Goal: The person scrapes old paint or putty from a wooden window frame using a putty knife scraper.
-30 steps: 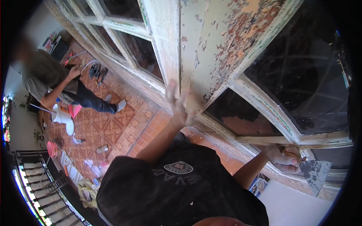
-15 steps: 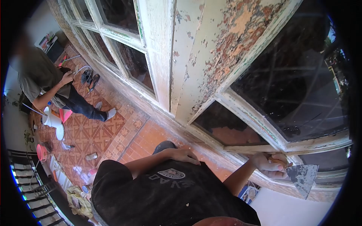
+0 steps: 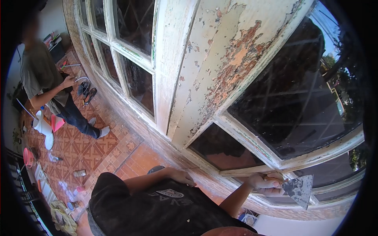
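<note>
The left hand (image 3: 180, 176), raised with fingers spread before the peeling panel (image 3: 212, 74) earlier, has been lowered and its fingers laid along the black shirt (image 3: 157, 204), while more sky and foliage (image 3: 334, 61) are now reflected in the large pane (image 3: 291, 106) above the right hand's fingers (image 3: 271, 184).

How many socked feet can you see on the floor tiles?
2, both the other person's: the farther foot, and the nearer foot just beside it, on the patterned tiles. Any others may be hidden.
</note>
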